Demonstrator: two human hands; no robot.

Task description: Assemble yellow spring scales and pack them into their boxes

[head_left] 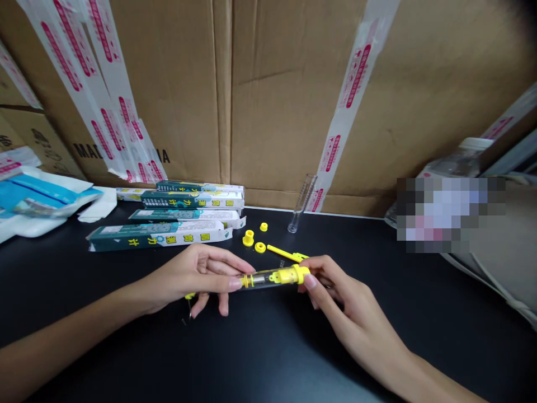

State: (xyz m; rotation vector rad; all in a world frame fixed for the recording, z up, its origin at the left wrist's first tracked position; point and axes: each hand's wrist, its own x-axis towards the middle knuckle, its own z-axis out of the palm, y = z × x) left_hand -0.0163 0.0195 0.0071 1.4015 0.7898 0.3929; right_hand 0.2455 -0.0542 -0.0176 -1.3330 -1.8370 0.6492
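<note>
A tube spring scale point(262, 279), clear-walled with yellow parts inside, lies level between my two hands above the black table. My left hand point(199, 274) pinches its left end between thumb and fingers, covering that end. My right hand point(335, 294) grips the yellow cap at the right end. Just beyond are loose yellow parts: a flanged bushing point(248, 238), a ring point(260, 247), a small cap point(263, 226) and a thin rod point(285, 253). A small spring point(282, 263) lies beside the rod. Below my left fingers a thin metal hook point(190, 308) shows, partly hidden.
Several narrow green and white boxes point(159, 236) lie behind my left hand. A clear empty tube point(302, 204) stands tilted near the cardboard wall point(272, 112). Blue and white packaging point(46, 196) is at far left. At right are a plastic bottle point(455, 159) and a beige bag point(503, 240).
</note>
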